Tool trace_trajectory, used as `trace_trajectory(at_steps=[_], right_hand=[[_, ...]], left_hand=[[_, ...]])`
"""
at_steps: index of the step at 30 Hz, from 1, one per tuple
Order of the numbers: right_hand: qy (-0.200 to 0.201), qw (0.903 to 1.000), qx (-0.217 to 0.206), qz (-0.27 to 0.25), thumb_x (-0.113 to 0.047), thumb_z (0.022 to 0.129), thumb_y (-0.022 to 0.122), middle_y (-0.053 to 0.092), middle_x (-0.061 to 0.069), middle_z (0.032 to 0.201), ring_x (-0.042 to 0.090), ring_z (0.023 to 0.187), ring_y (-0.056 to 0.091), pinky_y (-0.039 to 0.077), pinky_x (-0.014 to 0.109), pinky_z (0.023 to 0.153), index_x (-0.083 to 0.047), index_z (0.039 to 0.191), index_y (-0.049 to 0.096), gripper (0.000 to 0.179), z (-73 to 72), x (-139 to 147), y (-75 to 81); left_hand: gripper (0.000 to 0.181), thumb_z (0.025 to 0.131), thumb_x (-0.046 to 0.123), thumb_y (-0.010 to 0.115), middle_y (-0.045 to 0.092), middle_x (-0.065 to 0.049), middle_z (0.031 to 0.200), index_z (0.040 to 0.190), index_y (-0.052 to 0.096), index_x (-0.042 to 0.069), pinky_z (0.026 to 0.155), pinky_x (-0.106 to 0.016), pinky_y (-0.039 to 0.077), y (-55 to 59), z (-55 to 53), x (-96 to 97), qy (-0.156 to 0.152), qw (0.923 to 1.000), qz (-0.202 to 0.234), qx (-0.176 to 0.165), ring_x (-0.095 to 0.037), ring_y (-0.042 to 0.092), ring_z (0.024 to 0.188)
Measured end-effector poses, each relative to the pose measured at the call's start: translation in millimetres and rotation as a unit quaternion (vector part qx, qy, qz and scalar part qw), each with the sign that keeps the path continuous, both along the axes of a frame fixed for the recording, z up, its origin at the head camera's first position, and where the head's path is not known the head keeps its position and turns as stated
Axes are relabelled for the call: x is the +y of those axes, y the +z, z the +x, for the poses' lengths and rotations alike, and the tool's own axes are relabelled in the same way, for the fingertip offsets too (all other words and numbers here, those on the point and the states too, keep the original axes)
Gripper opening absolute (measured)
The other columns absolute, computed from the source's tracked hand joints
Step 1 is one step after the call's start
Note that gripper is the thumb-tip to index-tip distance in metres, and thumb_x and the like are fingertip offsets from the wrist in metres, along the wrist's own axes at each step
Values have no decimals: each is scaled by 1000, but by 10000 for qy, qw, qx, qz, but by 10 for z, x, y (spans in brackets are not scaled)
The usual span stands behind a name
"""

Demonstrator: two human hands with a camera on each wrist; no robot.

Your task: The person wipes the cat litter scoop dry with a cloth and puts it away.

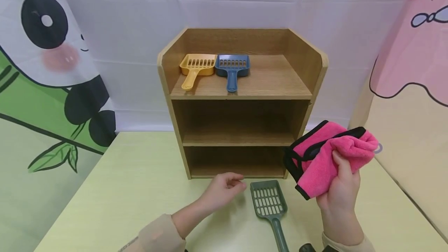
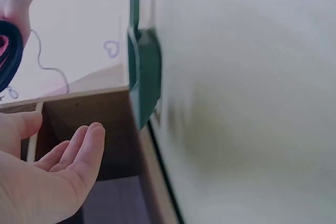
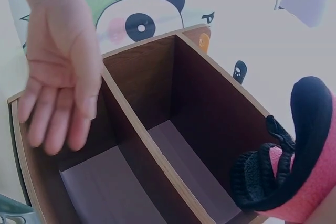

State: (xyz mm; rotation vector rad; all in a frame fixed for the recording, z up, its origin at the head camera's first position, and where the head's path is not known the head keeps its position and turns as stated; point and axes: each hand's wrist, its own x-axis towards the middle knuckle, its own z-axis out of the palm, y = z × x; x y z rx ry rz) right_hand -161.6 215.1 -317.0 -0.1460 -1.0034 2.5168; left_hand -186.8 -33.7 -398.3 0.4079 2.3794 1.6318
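Grey-green scoop (image 1: 272, 216) lies between my hands, nearer the left hand (image 1: 225, 189)

Position: the scoop rests on the pale table (image 1: 140, 174), just in front of the wooden shelf unit (image 1: 238, 146). Its slotted head points toward the shelf unit. The handle runs back toward me, slanting slightly to my right; the head view cuts off its end.

Left hand: holds nothing. Fingers loosely bent, thumb apart from them in the left wrist view. Fingertips are just to the left of the scoop's head, not touching it. A shadow below suggests the hand is raised off the table.

Right hand (image 1: 341, 191): grips a pink cloth with black trim (image 1: 323, 166), thumb pressed on the pink side. The cloth is bunched and held up, to the right of the scoop's head and well apart from the left hand.

Key relation: for any grasp of the scoop, I judge the left hand better placed, being nearer and unoccupied. From it, the head is directly to the right; the handle is to the right and back toward my body. A handle grip would therefore mean drawing the hand back as well as across.

Also noted: yellow scoop (image 1: 197, 70) and blue scoop (image 1: 232, 71) side by side on the top board, handles toward me.
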Motion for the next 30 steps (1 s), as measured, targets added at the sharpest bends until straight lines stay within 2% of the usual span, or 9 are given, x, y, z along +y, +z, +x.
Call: trace_trajectory(at_steps=[3,6,13,17,22,30], right_hand=[[3,10000,42,22,-13,95,53,47,5,124,18,112,54,57,28,79,-17,132,37,40,2,1,5],[9,10000,97,12,-12,95,53,47,5,124,18,112,54,57,29,79,-16,132,37,41,4,4,11],[-13,9999,144,-1,-12,95,53,47,5,124,18,112,53,57,28,79,-16,132,37,41,11,8,18],[-14,9998,176,0,-12,95,53,47,5,123,18,112,53,56,28,79,-16,131,37,40,13,10,22],[-73,9996,270,-102,-10,95,53,49,6,121,18,108,56,57,29,78,-14,130,39,39,14,10,22],[-145,9993,340,-101,-10,95,53,50,7,120,19,106,58,57,29,77,-13,130,39,38,13,12,28]], left_hand=[[41,90,25,63,69,-15,102,118,60,-4,72,-35,57,-66,42,43,34,9976,304,-617,-24,66,89],[38,91,23,62,69,-18,103,116,60,-5,70,-36,58,-144,99,88,79,9913,532,-1205,-25,68,89],[33,91,19,59,71,-17,94,109,60,-8,64,-34,59,-322,245,195,193,9685,883,-2322,-25,71,81],[33,92,21,58,71,-17,90,107,60,-9,65,-35,59,-379,327,276,161,9553,1038,-2763,-27,72,80],[30,92,22,56,71,-16,86,99,60,-7,67,-37,59,-412,408,391,173,9423,1151,-3140,-27,72,79],[34,93,26,54,70,-16,91,104,57,-7,77,-41,58,-442,485,605,78,9194,1535,-3621,-30,70,88]])
